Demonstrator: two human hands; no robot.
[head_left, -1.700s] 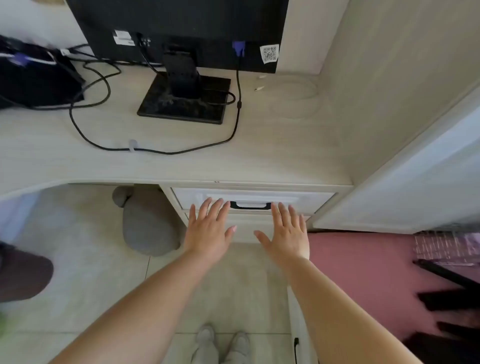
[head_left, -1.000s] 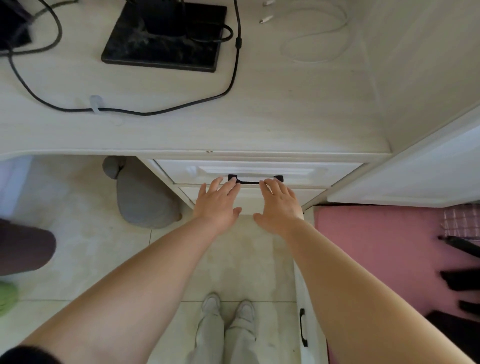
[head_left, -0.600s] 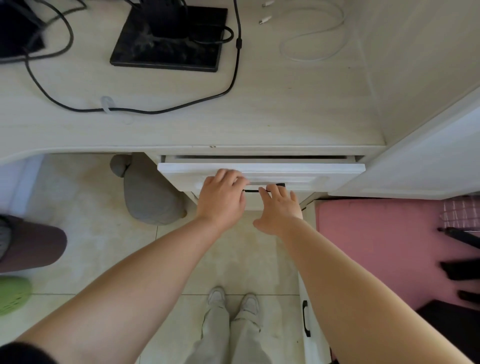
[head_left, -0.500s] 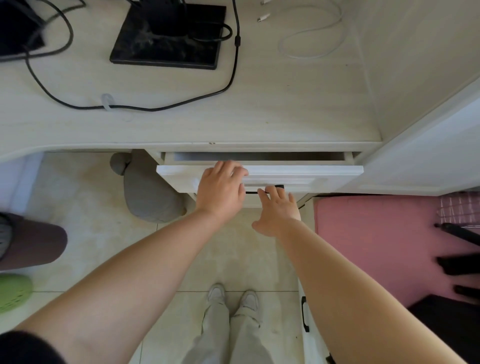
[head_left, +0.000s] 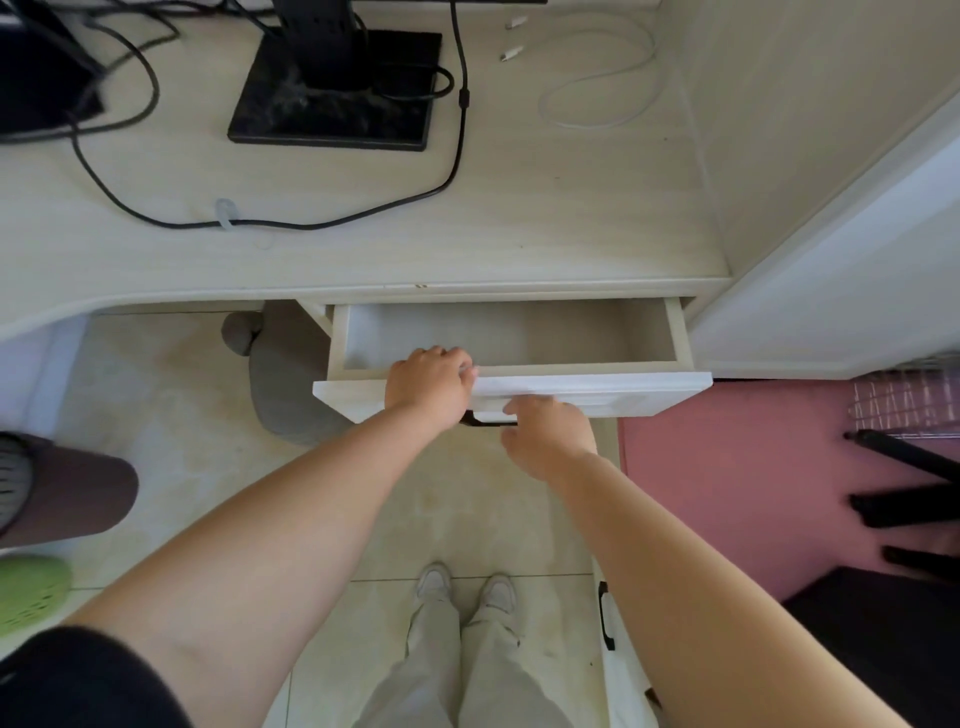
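Note:
A white drawer (head_left: 597, 389) under the pale wooden desk (head_left: 519, 223) stands pulled out, and its inside shows nothing in it. My left hand (head_left: 428, 387) grips the top edge of the drawer front with fingers curled over it. My right hand (head_left: 548, 428) sits lower, its fingers hooked on the black drawer handle (head_left: 480, 421), which is mostly hidden behind both hands.
A black monitor stand (head_left: 332, 98), black cables (head_left: 363, 215) and a white cable (head_left: 602, 78) lie on the desk. A grey stool (head_left: 291, 389) stands under it. A pink mat (head_left: 737, 483) lies right, a white cabinet (head_left: 831, 291) beside the drawer. My feet (head_left: 465, 587) stand on tile.
The drawer went from shut to pulled well out. My left hand moved from the front panel onto the top edge and curled round it; my right stayed at the handle.

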